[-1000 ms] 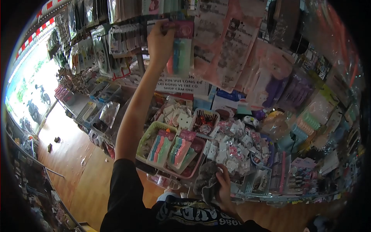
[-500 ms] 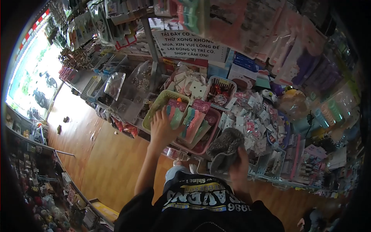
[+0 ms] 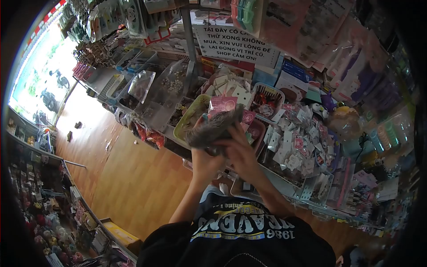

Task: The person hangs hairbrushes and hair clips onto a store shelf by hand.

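My left hand is closed at the lower end of a clear packet with a pink header card, raised over the baskets. Its grip and most of the packet are hidden behind a fuzzy grey cloth. My right hand, blurred by motion, grips this cloth against the packet. Beneath the hands are a yellow-green basket and a pink basket. Another pink header card shows just right of the cloth.
A white basket of red items stands behind, beside carded accessories in plastic bags. A printed sign hangs on the shelf above. Clear trays line the left of the counter. Wooden floor lies below left.
My left hand has lifted a packet from the yellow-green basket. My right hand has brought the grey cloth left and up onto it. The view has shifted slightly.
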Demonstrator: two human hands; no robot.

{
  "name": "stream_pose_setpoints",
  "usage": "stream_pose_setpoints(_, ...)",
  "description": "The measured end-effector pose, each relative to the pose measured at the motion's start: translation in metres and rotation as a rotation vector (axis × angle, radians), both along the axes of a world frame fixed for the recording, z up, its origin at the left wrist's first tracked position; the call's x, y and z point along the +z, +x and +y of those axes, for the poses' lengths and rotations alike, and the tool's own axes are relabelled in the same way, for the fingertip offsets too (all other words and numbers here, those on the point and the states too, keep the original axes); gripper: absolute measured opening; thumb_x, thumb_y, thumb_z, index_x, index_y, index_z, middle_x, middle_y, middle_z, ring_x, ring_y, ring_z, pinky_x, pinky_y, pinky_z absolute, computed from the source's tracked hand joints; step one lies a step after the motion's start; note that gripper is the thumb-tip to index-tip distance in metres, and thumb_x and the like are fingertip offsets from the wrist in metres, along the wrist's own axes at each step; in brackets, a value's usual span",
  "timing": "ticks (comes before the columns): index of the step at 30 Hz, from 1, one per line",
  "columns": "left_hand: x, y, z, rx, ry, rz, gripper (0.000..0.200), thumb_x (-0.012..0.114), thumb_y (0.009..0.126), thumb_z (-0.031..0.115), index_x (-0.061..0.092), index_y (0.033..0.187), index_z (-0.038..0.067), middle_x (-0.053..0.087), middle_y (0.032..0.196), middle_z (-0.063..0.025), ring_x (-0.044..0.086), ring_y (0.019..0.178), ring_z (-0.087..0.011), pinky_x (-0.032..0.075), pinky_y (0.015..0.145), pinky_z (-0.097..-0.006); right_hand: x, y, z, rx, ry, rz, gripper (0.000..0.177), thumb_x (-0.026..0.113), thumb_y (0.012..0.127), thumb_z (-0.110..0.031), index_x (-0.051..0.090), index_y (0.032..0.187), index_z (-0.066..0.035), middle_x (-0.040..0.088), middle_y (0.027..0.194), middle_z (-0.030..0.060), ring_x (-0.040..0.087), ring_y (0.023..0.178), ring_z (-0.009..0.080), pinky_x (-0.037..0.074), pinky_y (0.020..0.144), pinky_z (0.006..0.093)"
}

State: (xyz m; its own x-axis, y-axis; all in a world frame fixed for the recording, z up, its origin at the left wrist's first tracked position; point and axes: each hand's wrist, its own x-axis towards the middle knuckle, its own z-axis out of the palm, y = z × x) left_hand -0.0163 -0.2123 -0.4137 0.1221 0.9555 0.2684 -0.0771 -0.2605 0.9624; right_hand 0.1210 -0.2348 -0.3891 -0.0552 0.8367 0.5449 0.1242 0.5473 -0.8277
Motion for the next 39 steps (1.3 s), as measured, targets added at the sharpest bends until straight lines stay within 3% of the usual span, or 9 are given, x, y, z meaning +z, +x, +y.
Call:
stream_pose_setpoints(1, -0.001, 0.001, -0.003, 0.001, -0.003, 0.001, 0.078, 0.062, 0.058, -0.001, 0.029, 0.129, 0.0, 0.032, 0.13, -0.0147, 0.04, 0.116, -0.0223, 0.032, 0.098, -0.0335, 0.003, -0.006, 0.002, -0.15, 0.22, -0.519, 0.034, 0.046, 0.09, -0.017, 0.042, 0.118, 0.0, 0.047, 0.117, 0.0125, 0.041, 0.115, 0.0214, 0.027, 0.099, 0.0343)
stream_pose_setpoints(2, 0.003, 0.005, -0.007, 0.094, 0.007, -0.001, 0.08, 0.062, 0.057, -0.002, 0.029, 0.129, 0.0, 0.033, 0.128, -0.0159, 0.04, 0.115, -0.0248, 0.032, 0.097, -0.0346, 0.0, -0.011, 0.001, -0.147, 0.219, -0.52, 0.034, 0.046, 0.09, -0.017, 0.042, 0.118, 0.0, 0.047, 0.117, 0.0125, 0.041, 0.115, 0.0214, 0.027, 0.099, 0.0343)
stream_pose_setpoints(6, 0.02, 0.012, -0.013, 0.518, 0.302, 0.385, 0.086, 0.066, 0.054, -0.002, 0.027, 0.131, 0.001, 0.034, 0.123, -0.0192, 0.039, 0.114, -0.0331, 0.034, 0.095, -0.0381, -0.006, -0.028, -0.008, -0.175, -0.097, 0.056, 0.035, 0.055, 0.084, -0.011, 0.044, 0.115, 0.002, 0.048, 0.115, 0.0135, 0.043, 0.11, 0.0172, 0.031, 0.095, 0.0324)
stream_pose_setpoints(10, 0.02, 0.01, -0.02, 0.471, 0.369, 0.428, 0.087, 0.071, 0.055, 0.004, 0.028, 0.131, 0.002, 0.036, 0.12, -0.0182, 0.04, 0.112, -0.0316, 0.034, 0.094, -0.0373, 0.006, -0.025, -0.008, 0.022, -0.371, 0.448, 0.031, 0.059, 0.081, -0.008, 0.049, 0.109, 0.002, 0.053, 0.107, 0.0115, 0.048, 0.103, 0.0152, 0.037, 0.089, 0.0295)
stream_pose_setpoints(17, 0.027, 0.0, -0.03, 0.413, 0.325, 0.449, 0.099, 0.075, 0.047, 0.004, 0.023, 0.132, 0.003, 0.032, 0.121, -0.0202, 0.038, 0.111, -0.0363, 0.035, 0.093, -0.0411, -0.015, 0.01, -0.001, 0.024, 0.063, -0.103, 0.018, 0.06, 0.078, -0.001, 0.055, 0.096, 0.002, 0.055, 0.105, 0.0104, 0.051, 0.097, 0.0117, 0.041, 0.084, 0.0249)
stream_pose_setpoints(19, 0.027, 0.002, -0.032, 0.393, 0.384, 0.473, 0.1, 0.076, 0.047, 0.006, 0.023, 0.132, 0.003, 0.032, 0.121, -0.0204, 0.038, 0.111, -0.0364, 0.035, 0.092, -0.0411, -0.024, 0.016, -0.009, 0.104, -0.532, 0.155, 0.019, 0.055, 0.08, 0.002, 0.052, 0.099, 0.003, 0.054, 0.107, 0.012, 0.049, 0.102, 0.0112, 0.04, 0.085, 0.024)
stream_pose_setpoints(22, 0.025, 0.008, -0.032, 0.454, 0.416, 0.399, 0.095, 0.074, 0.052, 0.007, 0.024, 0.133, 0.004, 0.033, 0.122, -0.019, 0.035, 0.114, -0.0341, 0.032, 0.095, -0.0399, 0.008, -0.011, -0.009, 0.276, -0.342, 0.744, 0.022, 0.05, 0.083, 0.001, 0.051, 0.104, 0.003, 0.056, 0.104, 0.0102, 0.05, 0.099, 0.0098, 0.041, 0.083, 0.023)
stream_pose_setpoints(37, 0.044, -0.006, -0.034, 0.33, 0.44, 0.598, 0.099, 0.078, 0.054, 0.018, 0.021, 0.133, 0.002, 0.034, 0.123, -0.0197, 0.038, 0.112, -0.0341, 0.04, 0.084, -0.0385, 0.004, -0.021, -0.005, -0.043, -0.346, 0.554, 0.025, 0.052, 0.079, -0.003, 0.055, 0.103, 0.002, 0.061, 0.092, 0.0035, 0.055, 0.08, 0.0082, 0.045, 0.071, 0.0233)
stream_pose_setpoints(39, 0.038, -0.019, -0.026, 0.031, 0.143, -0.193, 0.095, 0.074, 0.062, 0.032, 0.02, 0.134, 0.002, 0.041, 0.118, -0.0162, 0.043, 0.11, -0.0289, 0.04, 0.088, -0.0401, 0.004, -0.008, 0.008, 0.05, -0.367, 0.492, 0.025, 0.052, 0.08, -0.006, 0.055, 0.104, 0.002, 0.06, 0.093, 0.0033, 0.055, 0.078, 0.0082, 0.045, 0.071, 0.0229)
